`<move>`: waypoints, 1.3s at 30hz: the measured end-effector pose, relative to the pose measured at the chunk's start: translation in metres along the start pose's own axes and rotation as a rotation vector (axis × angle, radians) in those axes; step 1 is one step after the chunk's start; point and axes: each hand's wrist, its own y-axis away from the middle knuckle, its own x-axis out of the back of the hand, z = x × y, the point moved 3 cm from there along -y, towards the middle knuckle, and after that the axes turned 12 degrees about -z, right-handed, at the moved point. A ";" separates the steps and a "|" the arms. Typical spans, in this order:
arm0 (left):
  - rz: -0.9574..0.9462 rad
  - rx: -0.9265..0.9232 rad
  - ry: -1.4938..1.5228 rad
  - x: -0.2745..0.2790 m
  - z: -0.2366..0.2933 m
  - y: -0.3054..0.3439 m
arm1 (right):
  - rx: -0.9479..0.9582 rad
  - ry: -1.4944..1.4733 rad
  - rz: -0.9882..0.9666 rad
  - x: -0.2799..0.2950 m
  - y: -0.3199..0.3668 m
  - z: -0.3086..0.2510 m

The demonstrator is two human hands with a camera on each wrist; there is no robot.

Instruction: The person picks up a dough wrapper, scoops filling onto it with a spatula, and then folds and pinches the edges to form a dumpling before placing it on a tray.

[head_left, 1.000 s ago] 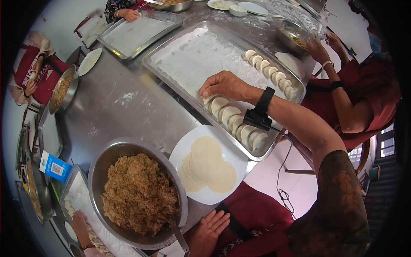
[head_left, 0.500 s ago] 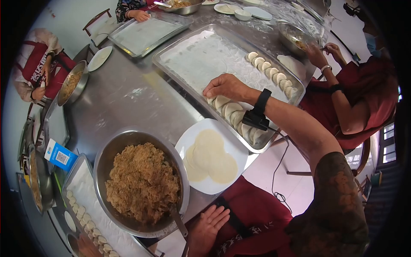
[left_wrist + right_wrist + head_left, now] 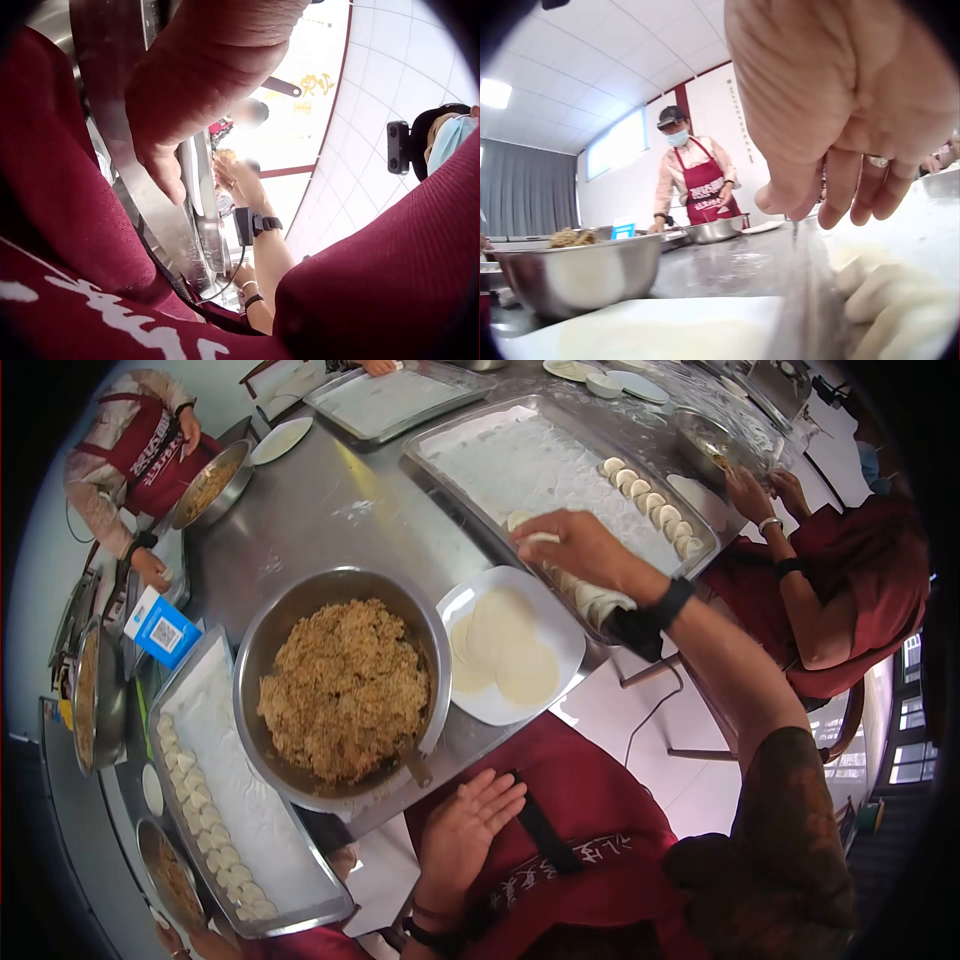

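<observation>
My right hand (image 3: 585, 548) is over the left end of the near dumpling row (image 3: 590, 600), at the edge of a large floured tray (image 3: 480, 445). Its fingers bend loosely downward, and in the right wrist view nothing shows in the hand (image 3: 847, 105) above the dumplings (image 3: 889, 300). A dumpling (image 3: 518, 518) lies just beyond the fingertips. My left hand (image 3: 470, 830) lies palm up with relaxed fingers by the apron, holding nothing. Between the hands are a white plate of round wrappers (image 3: 500, 645) and a steel bowl of brown filling (image 3: 345, 690).
Beside the bowl on the left, a smaller tray (image 3: 235, 760) holds dumplings, with a blue card (image 3: 162, 628) at its far corner. Another tray (image 3: 400, 400) is at the far side. People in red aprons stand left and sit right; a cable (image 3: 655, 710) hangs below my right wrist.
The head view has shifted, bringing more of the left tray into sight. My right fingers have come off the dumpling at the row's end; my left hand remains palm up.
</observation>
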 end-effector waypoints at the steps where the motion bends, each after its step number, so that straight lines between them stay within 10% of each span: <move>1: -0.001 -0.016 0.002 0.001 0.000 0.001 | 0.032 0.009 -0.005 -0.012 0.012 -0.010; 5: -0.012 -0.059 0.029 -0.001 -0.002 0.002 | 0.458 0.252 0.051 -0.072 0.048 -0.034; 25: -0.016 -0.103 0.030 0.001 -0.008 0.015 | 0.263 0.466 0.379 -0.132 0.063 -0.052; 31: -0.013 -0.124 0.064 0.003 -0.004 0.015 | -0.036 -0.806 0.376 -0.118 0.065 -0.025; 39: -0.069 -0.157 0.043 -0.008 0.002 0.009 | 0.031 -1.706 0.298 -0.118 0.095 -0.046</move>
